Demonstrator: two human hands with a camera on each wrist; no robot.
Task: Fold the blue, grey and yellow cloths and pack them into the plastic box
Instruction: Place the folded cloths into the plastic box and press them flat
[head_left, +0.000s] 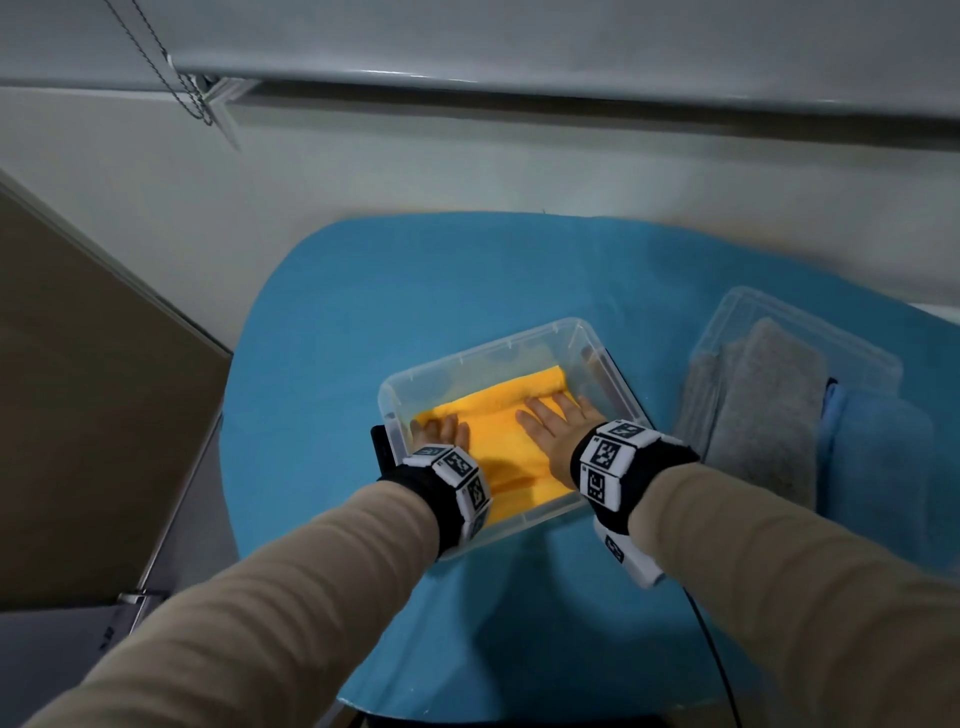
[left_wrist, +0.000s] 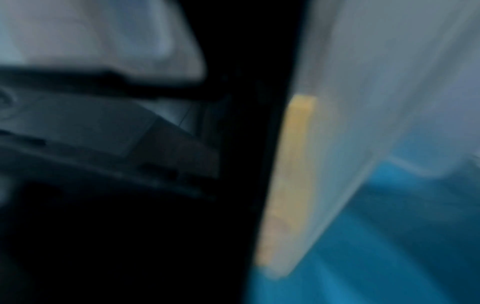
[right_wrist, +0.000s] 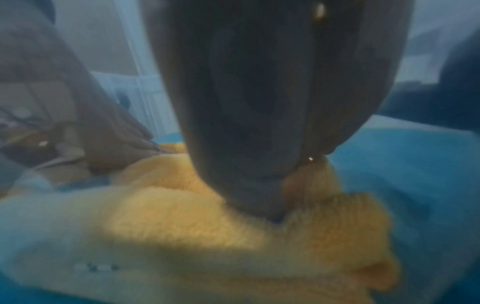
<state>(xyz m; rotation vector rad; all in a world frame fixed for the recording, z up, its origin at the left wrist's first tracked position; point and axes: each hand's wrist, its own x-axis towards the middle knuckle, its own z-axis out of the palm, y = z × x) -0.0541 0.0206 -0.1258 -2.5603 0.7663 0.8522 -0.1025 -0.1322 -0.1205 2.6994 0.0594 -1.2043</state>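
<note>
A clear plastic box (head_left: 488, 352) stands mid-table on the blue cover. The folded yellow cloth (head_left: 498, 415) lies inside it. My left hand (head_left: 441, 431) rests on the cloth's left end, fingers straight. Flat on the cloth's right part, fingers spread, presses my right hand (head_left: 553, 418). The right wrist view shows that palm (right_wrist: 259, 123) on the yellow cloth (right_wrist: 207, 236), with the left hand (right_wrist: 109, 133) beyond. A folded grey cloth (head_left: 763, 415) and a folded blue cloth (head_left: 878, 462) lie at the right. The left wrist view is blurred; only a strip of yellow cloth (left_wrist: 288, 185) shows behind the box wall.
A second clear plastic piece (head_left: 753, 312), a box or a lid, lies under the grey cloth at the right. A small black object (head_left: 382, 447) sits against the box's left side. A black cable (head_left: 711, 649) runs off the near edge. The wall is just behind the table.
</note>
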